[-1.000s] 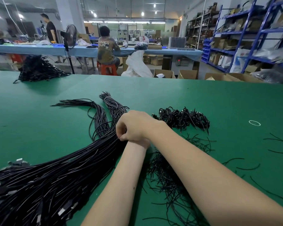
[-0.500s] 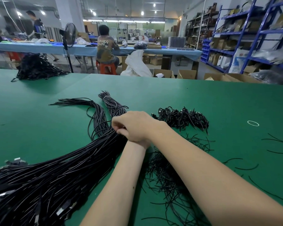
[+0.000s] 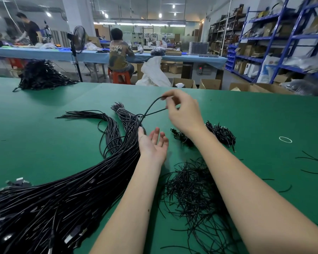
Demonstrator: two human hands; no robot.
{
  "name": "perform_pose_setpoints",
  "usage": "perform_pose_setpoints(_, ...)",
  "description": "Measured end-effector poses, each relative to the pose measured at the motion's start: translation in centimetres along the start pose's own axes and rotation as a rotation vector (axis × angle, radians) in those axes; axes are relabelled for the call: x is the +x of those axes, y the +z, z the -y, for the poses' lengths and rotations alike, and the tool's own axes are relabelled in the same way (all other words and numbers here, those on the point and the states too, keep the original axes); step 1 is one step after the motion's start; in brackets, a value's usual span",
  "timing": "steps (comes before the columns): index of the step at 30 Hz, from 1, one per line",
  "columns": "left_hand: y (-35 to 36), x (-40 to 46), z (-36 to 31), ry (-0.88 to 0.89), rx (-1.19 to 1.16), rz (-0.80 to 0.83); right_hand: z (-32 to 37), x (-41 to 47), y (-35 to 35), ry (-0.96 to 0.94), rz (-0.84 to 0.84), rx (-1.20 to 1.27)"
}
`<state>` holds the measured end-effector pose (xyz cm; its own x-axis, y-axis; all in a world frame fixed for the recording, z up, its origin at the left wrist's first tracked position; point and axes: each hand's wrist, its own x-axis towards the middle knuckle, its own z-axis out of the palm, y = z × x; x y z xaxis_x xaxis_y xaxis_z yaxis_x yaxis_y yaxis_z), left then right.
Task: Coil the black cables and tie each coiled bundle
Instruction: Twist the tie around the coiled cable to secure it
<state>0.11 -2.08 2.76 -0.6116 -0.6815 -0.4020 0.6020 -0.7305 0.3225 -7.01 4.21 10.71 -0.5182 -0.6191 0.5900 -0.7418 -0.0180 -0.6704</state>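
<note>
The right hand [image 3: 184, 114] is pinching one black cable [image 3: 151, 111] between thumb and fingertips, lifting a folded loop of it above the far end of the cable mass [image 3: 81, 189]. The left hand [image 3: 152, 143] is lying palm up with relaxed fingers, its grip empty, just beside the mass on the green bench [image 3: 44, 143]. The mass is stretching from the near left corner toward the centre.

The cable appears light and pliant — it is bending into a loop under its own slack, so it should coil readily but may spring open. Best hold: near the folded end, with the free hand gathering turns. Thin ties [image 3: 196, 195] are lying near right; coiled bundles [image 3: 220, 133] are resting behind the right wrist — neighbouring cables may snag.
</note>
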Motion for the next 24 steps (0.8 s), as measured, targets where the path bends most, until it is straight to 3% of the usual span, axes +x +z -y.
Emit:
perform_pose_setpoints(6, 0.0, -0.2, 0.0, -0.021, 0.0, 0.001, 1.8, 2.3, -3.8, 0.085, -0.245, 0.2)
perform_pose_setpoints(13, 0.8, -1.6, 0.7, -0.245, 0.422, 0.284, 2.6, 3.6, -9.5, 0.03, -0.409, -0.204)
perform_pose_setpoints(16, 1.4, -2.4, 1.0, -0.261, 0.695, 0.392, 1.0, 1.9, -11.0, 0.058, -0.344, -0.291)
perform_pose_setpoints(20, 2.0, -3.3, 1.2, -0.272, 1.205, 0.542, -1.6, -1.9, -12.5, 0.031, -0.218, -0.191)
perform_pose_setpoints(22, 2.0, -3.6, 1.6, -0.325, 1.28, 0.66, -2.5, -3.9, -13.4, 0.007, -0.177, -0.104)
perform_pose_setpoints(24, 2.2, -3.8, 2.2, -0.323, 1.188, 0.749, -3.3, -5.7, -14.1, -0.013, -0.073, -0.068)
